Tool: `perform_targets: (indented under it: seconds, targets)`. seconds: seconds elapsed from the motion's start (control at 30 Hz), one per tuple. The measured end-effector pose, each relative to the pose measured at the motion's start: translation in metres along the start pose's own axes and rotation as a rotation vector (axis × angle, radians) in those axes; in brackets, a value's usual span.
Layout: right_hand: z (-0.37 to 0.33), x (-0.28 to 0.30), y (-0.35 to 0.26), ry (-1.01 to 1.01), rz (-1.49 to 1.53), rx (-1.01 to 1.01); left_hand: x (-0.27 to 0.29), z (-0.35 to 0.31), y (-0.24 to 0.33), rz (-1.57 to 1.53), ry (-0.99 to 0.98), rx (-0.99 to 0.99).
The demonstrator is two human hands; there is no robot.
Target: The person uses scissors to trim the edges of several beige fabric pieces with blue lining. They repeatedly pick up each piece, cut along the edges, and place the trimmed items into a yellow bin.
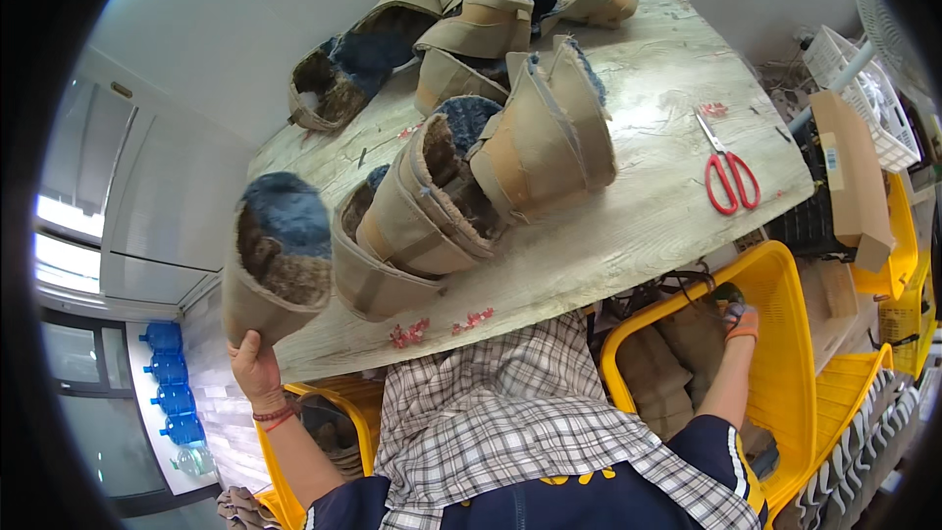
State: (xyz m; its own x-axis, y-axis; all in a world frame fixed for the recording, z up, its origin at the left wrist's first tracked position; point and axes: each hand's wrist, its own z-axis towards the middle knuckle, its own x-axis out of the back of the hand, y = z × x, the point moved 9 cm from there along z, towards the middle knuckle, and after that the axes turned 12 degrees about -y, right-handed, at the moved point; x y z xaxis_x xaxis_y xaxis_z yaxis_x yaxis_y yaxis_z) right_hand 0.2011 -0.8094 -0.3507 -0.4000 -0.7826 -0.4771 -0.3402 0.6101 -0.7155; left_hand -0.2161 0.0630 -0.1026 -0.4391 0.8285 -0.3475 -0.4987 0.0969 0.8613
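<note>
My left hand [257, 368] is closed on the lower edge of a beige fabric slipper upper [265, 294] with brown fleece and a blue sole lining inside. It holds this upper up at the table's left edge. My right hand [742, 322], with orange and grey coverings on its fingers, reaches into a yellow basket [800, 373] at the right. Its fingers are closed by a dark piece at the basket's far end; what they grip is unclear. More beige uppers [672, 363] lie in that basket. A row of nested slipper uppers [422, 216] stands on the table beside the left hand.
On the wood-patterned table [667, 137] are red-handled scissors [731, 182], red scraps [410, 334] and a heap of slipper uppers [476, 25] at the back. Another yellow basket [365, 412] stands below left. A cardboard box [854, 177] and white crate [863, 88] stand at right.
</note>
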Motion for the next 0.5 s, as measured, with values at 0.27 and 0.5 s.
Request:
perform_targets:
  seconds: [0.27, 0.5]
  targets:
    - [-0.216, -0.101, 0.000, -0.396, 0.284, 0.283, 0.026, 0.009, 0.011, -0.118, 0.216, -0.131]
    - [-0.389, -0.222, -0.044, -0.531, -0.473, 0.848, 0.011, 0.033, 0.012, -0.501, 0.269, -0.149]
